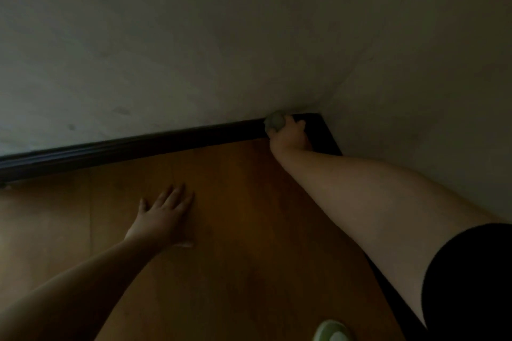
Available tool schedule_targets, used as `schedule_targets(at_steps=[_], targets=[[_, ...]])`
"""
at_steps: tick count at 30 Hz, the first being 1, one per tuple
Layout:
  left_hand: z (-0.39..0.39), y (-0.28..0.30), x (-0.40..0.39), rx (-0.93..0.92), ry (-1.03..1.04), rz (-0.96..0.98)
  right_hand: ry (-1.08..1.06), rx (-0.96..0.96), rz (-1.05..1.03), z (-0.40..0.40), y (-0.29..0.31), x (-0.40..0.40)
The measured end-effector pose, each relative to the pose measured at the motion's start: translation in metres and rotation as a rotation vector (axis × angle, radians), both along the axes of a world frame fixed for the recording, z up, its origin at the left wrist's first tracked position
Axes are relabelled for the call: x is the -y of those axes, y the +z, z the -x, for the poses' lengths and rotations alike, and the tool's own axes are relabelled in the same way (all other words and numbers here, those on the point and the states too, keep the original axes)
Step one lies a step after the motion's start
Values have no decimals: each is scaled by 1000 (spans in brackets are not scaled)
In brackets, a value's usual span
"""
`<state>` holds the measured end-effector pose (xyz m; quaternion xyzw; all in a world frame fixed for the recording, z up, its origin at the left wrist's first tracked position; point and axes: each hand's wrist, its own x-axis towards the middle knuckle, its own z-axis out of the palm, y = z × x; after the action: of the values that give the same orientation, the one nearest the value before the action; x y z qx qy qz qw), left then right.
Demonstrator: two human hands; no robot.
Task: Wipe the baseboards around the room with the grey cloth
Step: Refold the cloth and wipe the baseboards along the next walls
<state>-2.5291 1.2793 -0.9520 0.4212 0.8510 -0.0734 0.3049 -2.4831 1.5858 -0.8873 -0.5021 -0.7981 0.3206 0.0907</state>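
Observation:
A dark baseboard [138, 147] runs along the foot of the pale wall from the left edge to the room corner, where a second stretch [327, 135] turns toward me along the right wall. My right hand [289, 134] grips a bunched grey cloth [274, 121] and holds it against the top of the baseboard just left of the corner. My left hand [163, 216] lies flat on the wooden floor with its fingers straight and spread, holding nothing.
The wooden floor [235, 216] fills the lower part of the view. Pale walls [194, 36] meet in the corner at upper right. A light green object [332, 331] shows at the bottom edge. The scene is dim.

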Motion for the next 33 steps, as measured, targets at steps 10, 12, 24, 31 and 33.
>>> schedule_targets(at_steps=[10, 12, 24, 31, 33], targets=[[1, 1, 1, 1, -26, 3, 137, -67, -27, -8, 1, 7], [1, -1, 6, -7, -54, -5, 32, -79, -43, -10, 2, -8], [22, 2, 36, -81, 100, -15, -189, 5, -31, 26, -4, 30], [18, -5, 59, -117, 170, -55, -136, 10, 117, 67, -4, 118], [16, -7, 62, -129, 158, -32, -54, 19, 157, 78, -3, 150]])
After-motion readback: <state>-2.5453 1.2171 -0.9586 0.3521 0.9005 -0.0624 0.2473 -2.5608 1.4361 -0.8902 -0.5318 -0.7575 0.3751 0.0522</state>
